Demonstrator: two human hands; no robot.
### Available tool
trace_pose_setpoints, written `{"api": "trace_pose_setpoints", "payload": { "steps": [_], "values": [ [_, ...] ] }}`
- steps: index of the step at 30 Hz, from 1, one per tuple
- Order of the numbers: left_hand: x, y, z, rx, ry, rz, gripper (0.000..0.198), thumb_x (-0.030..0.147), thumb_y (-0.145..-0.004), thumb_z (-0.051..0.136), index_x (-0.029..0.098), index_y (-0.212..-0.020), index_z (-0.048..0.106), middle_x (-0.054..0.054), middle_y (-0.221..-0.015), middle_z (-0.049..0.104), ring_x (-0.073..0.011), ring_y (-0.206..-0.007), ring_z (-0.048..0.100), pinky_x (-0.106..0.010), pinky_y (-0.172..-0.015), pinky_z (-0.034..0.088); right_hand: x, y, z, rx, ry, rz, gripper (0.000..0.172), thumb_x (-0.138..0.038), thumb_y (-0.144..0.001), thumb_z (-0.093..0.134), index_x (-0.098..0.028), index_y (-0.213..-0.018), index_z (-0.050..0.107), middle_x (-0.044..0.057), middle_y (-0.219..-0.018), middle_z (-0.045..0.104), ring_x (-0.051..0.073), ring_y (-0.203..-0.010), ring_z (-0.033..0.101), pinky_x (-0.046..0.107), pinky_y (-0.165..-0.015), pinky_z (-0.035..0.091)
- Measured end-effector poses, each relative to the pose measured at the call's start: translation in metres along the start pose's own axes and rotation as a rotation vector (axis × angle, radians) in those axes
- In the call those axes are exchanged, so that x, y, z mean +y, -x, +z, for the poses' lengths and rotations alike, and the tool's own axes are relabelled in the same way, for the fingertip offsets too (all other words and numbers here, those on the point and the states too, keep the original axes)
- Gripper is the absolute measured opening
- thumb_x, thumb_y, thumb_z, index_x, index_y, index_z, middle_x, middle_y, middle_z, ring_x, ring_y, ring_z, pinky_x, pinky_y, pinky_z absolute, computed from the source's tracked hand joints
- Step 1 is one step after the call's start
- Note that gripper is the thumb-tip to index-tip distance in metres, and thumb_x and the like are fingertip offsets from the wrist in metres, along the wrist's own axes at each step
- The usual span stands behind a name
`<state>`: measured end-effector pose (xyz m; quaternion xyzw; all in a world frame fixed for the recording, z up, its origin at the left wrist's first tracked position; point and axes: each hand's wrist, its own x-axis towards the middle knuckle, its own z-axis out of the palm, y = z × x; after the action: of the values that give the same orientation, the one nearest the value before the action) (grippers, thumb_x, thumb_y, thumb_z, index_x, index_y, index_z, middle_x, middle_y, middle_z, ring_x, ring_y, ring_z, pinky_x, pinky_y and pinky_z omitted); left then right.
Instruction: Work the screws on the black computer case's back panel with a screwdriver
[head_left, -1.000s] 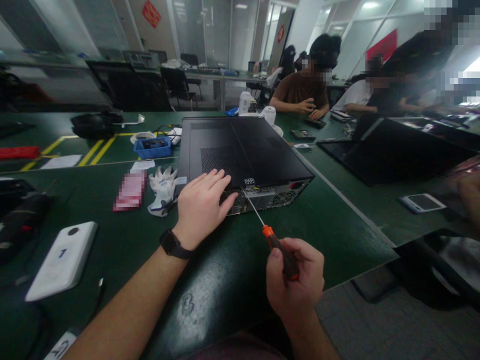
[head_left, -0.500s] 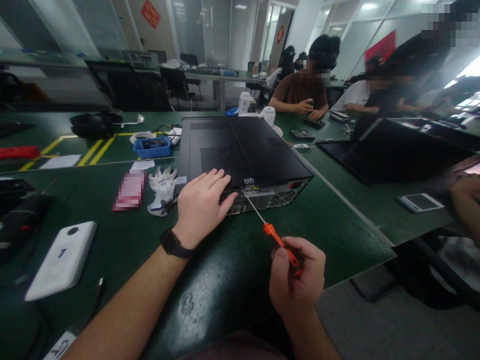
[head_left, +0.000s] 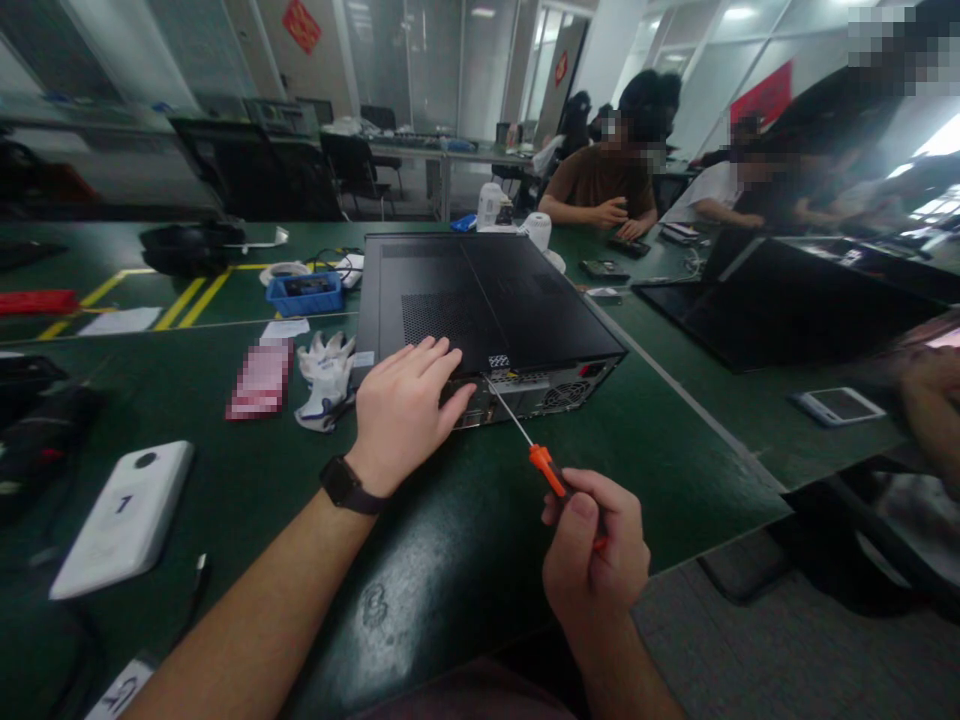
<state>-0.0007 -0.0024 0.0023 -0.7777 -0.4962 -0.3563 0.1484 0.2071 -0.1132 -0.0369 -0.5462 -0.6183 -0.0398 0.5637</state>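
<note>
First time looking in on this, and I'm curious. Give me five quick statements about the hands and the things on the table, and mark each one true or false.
1. The left hand rests on a black computer case. True.
2. The left hand wears the white glove. False: the left hand is bare, and the white glove lies on the green table.
3. The right hand grips a screwdriver. True.
4. The blue bin stands on top of the computer case. False: the blue bin stands on the green table, to the left of the case.
5. The screwdriver's tip is at the near edge of the computer case. True.
</note>
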Motion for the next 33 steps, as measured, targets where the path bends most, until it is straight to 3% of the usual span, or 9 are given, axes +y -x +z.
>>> {"api": "trace_pose_setpoints", "payload": {
  "steps": [7,11,14,20,23,27,33],
  "values": [
    [-0.0003,0.0002,0.0005,0.006,0.011,0.0,0.034,0.033,-0.099,0.068,0.016,-0.128,0.073,-0.015,-0.137,0.074,-0.0326,-0.131,0.07,-0.053,-0.114,0.054,-0.0058,-0.0062,-0.0007,-0.03,-0.041,-0.079,0.027,-0.021,-0.093,0.061,-0.022,-0.12,0.063,0.005,-0.098,0.074,0.018,-0.073,0.073,0.03,-0.061,0.058],
    [-0.0005,0.0004,0.0004,0.014,-0.003,0.009,0.034,0.033,-0.099,0.069,0.016,-0.128,0.073,-0.014,-0.137,0.074,-0.0318,-0.13,0.07,-0.051,-0.114,0.055,-0.0037,-0.0049,0.0022,0.023,-0.015,-0.089,0.022,-0.02,-0.095,0.061,-0.022,-0.117,0.065,0.002,-0.089,0.074,0.015,-0.064,0.072,0.025,-0.056,0.056],
    [-0.0002,0.0005,0.0001,0.015,-0.012,0.012,0.034,0.033,-0.099,0.069,0.015,-0.127,0.073,-0.014,-0.137,0.075,-0.0315,-0.13,0.07,-0.05,-0.114,0.055,-0.0028,-0.0035,0.0012,-0.013,-0.023,-0.028,0.018,-0.024,-0.1,0.058,-0.022,-0.116,0.066,-0.001,-0.08,0.072,0.013,-0.057,0.07,0.023,-0.053,0.054],
    [0.0001,0.0,-0.0006,0.006,-0.013,0.009,0.034,0.033,-0.099,0.068,0.016,-0.128,0.073,-0.014,-0.137,0.074,-0.0319,-0.131,0.07,-0.051,-0.114,0.055,-0.0075,-0.0061,-0.0011,-0.022,-0.001,-0.063,0.023,-0.024,-0.093,0.063,-0.022,-0.117,0.064,0.004,-0.095,0.075,0.015,-0.067,0.072,0.026,-0.058,0.056],
    [0.0002,-0.0002,-0.0006,0.01,-0.017,0.009,0.034,0.033,-0.099,0.068,0.015,-0.127,0.073,-0.014,-0.137,0.075,-0.0316,-0.131,0.07,-0.05,-0.114,0.055,-0.004,-0.0021,0.0005,0.011,0.009,-0.035,0.02,-0.025,-0.096,0.065,-0.022,-0.116,0.066,0.002,-0.088,0.075,0.015,-0.064,0.072,0.025,-0.058,0.056],
    [0.0004,-0.0001,-0.0002,0.015,-0.021,0.013,0.034,0.034,-0.099,0.068,0.014,-0.127,0.073,-0.014,-0.136,0.075,-0.0313,-0.13,0.07,-0.049,-0.114,0.055,0.0002,0.0019,-0.0001,-0.039,-0.027,0.024,0.022,-0.03,-0.099,0.061,-0.021,-0.119,0.066,0.001,-0.081,0.073,0.015,-0.06,0.071,0.025,-0.054,0.056],
    [0.0001,0.0002,0.0003,0.015,-0.027,0.013,0.034,0.034,-0.099,0.068,0.015,-0.127,0.073,-0.013,-0.136,0.075,-0.031,-0.13,0.07,-0.049,-0.114,0.055,-0.0062,-0.0069,-0.0013,-0.05,-0.095,-0.099,0.028,-0.021,-0.092,0.061,-0.021,-0.12,0.062,0.005,-0.099,0.071,0.017,-0.078,0.074,0.029,-0.065,0.061]
  ]
}}
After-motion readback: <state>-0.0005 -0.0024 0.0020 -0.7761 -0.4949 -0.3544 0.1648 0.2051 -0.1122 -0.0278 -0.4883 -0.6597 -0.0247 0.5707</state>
